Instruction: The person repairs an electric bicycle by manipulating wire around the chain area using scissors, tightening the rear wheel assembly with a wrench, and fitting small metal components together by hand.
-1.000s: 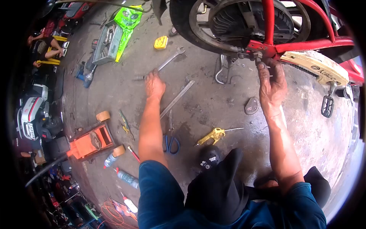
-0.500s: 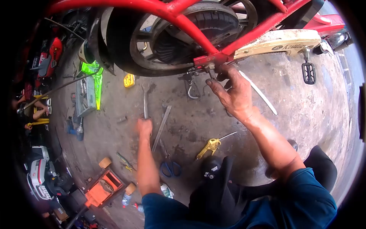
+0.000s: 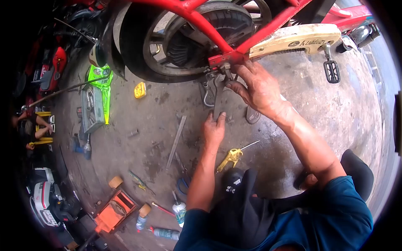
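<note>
My left hand (image 3: 213, 131) is closed around the lower part of a metal wrench (image 3: 219, 100), which points up toward the rear wheel's axle. Just above, the axle end with its nut (image 3: 226, 69) sticks out of the red frame's bracket (image 3: 226, 60). Curled against that axle end is my right hand (image 3: 263, 90), its thumb on the near side and its fingers partly hidden behind. Whether the wrench's head sits on the nut is hard to make out. Behind the bracket stands the black rear wheel (image 3: 138, 62) of the bike.
A yellow air gun (image 3: 230, 160), a flat metal bar (image 3: 176, 142) and a socket (image 3: 133, 133) lie on the floor. Left are a grey tool tray (image 3: 93, 109) and a blue power tool (image 3: 86, 148). Nearer stand an orange jack (image 3: 115, 212) and bottles (image 3: 180, 212).
My left hand has brought the wrench from the left up close to the axle. My right hand stays at the axle, its fingers now more closed. The view has shifted slightly.
</note>
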### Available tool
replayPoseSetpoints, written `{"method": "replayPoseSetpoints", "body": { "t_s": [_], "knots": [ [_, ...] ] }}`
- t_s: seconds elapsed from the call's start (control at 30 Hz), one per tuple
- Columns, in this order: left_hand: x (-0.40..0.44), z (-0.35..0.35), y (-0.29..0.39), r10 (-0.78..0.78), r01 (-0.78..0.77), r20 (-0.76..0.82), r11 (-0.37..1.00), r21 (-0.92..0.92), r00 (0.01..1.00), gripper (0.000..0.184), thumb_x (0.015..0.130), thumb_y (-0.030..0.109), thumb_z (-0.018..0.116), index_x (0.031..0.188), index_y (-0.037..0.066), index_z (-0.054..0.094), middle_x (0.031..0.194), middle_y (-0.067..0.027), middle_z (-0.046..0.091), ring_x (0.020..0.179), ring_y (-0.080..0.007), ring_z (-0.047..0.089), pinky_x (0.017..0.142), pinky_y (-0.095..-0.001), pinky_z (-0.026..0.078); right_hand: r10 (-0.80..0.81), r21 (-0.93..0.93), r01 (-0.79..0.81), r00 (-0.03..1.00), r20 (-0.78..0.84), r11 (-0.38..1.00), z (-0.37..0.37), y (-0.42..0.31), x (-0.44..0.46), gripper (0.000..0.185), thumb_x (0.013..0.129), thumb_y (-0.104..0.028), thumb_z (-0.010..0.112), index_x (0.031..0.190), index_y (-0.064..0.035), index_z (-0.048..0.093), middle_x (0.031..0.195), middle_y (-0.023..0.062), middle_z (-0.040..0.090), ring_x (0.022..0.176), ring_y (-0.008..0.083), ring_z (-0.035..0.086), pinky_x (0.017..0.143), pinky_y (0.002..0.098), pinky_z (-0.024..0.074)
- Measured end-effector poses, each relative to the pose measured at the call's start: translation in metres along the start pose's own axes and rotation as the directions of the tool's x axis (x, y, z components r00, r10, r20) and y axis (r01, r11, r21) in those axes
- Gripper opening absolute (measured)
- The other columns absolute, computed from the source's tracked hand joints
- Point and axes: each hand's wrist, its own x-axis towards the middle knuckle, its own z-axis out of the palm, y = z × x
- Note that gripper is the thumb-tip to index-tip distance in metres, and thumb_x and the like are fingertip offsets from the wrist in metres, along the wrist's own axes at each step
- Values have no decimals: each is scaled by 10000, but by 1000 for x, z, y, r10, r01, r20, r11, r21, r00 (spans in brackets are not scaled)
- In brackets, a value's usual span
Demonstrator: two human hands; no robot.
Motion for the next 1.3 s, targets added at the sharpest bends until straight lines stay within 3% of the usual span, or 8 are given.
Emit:
{"method": "replayPoseSetpoints", "body": {
  "t_s": [0.3,0.6,0.7,0.8,0.87,1.07,1.23,1.3],
  "knots": [
    [20,27,-2,224,-237,-97,958,-163,970,281,891,243,663,981,-23,647,851,-170,698,776,-271,679,683,-357,509,41,44,-44,997,65,998,2,-3,-7,308,779,-190,710,1020,-57,571,919,136,589,850,342,603,696,441,505],
    [51,54,9,229,-196,34,891,-411,973,249,900,213,659,989,-18,632,803,-104,644,715,-193,570,690,-335,479,139,162,-139,990,13,977,6,-6,-10,372,807,-155,697,1144,-47,583,960,149,639,873,358,625,721,427,512],
    [52,36,-14,110,-77,127,968,-239,986,253,905,211,652,1003,-21,629,839,-112,664,755,-197,603,695,-337,483,175,188,-175,984,16,966,6,-9,-11,424,805,-130,707,1198,-30,580,975,161,653,874,361,637,728,419,514],
    [25,-14,38,160,-157,-44,985,76,986,289,885,230,650,1012,-29,622,848,-185,691,793,-318,667,716,-389,500,183,173,-185,983,27,967,6,-8,-11,419,810,-137,706,1196,-28,585,983,161,657,868,356,642,723,409,517],
    [17,-43,60,58,-43,-19,887,460,998,356,855,223,665,1075,-52,618,858,-235,691,826,-385,675,749,-409,505,175,180,-175,984,16,968,7,-9,-13,405,816,-144,703,1187,-30,589,982,156,659,856,352,644,713,401,518],
    [0,-91,154,-30,-6,24,508,862,999,312,846,226,636,1075,15,618,858,-257,670,869,-440,646,777,-509,492,260,267,-239,965,-46,934,12,-4,-18,367,824,-191,682,1165,-87,593,979,122,659,808,320,645,669,410,522],
    [19,-124,243,144,-325,328,-46,945,934,309,823,177,656,1052,-24,605,731,-201,663,708,-388,657,635,-482,501,371,421,-329,928,-19,845,16,-5,-19,376,806,-189,718,1152,-92,606,948,114,679,655,267,637,602,354,502],
    [21,-125,260,160,-385,397,-102,917,904,297,830,171,651,1070,-1,612,708,-199,657,696,-392,655,634,-485,499,382,405,-349,924,0,845,15,-5,-18,385,804,-184,719,1158,-89,604,937,110,680,643,262,633,599,349,499]
  ]
}}
